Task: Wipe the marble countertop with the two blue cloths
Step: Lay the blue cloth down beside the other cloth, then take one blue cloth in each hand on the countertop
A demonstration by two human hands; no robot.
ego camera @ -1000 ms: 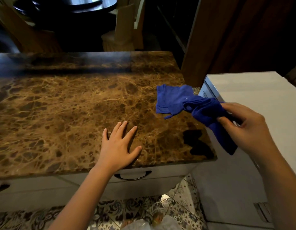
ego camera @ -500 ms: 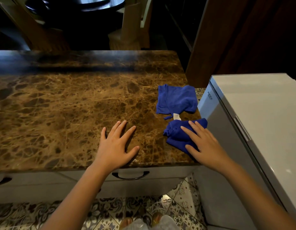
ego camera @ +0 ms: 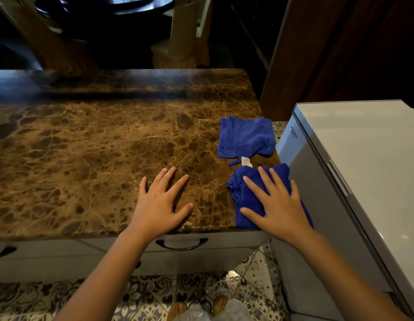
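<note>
The brown marble countertop (ego camera: 85, 147) fills the left and middle of the head view. Two blue cloths lie near its right end. The far cloth (ego camera: 246, 136) lies loosely folded, with a white tag at its near edge, and nothing touches it. The near cloth (ego camera: 237, 193) is bunched at the front right corner. My right hand (ego camera: 278, 209) lies flat on top of it with the fingers spread. My left hand (ego camera: 162, 205) rests palm down on bare marble near the front edge, fingers apart, a short way left of the near cloth.
A grey chest appliance (ego camera: 363, 170) stands close against the counter's right end. White drawers with dark handles (ego camera: 181, 244) sit under the front edge. Wooden furniture (ego camera: 176, 42) stands in the dark beyond the far edge. Patterned tiles (ego camera: 155, 293) cover the floor.
My right hand held a blue cloth in the air at the right, then set it on the counter's front right corner and flattened over it. The left hand has stayed put.
</note>
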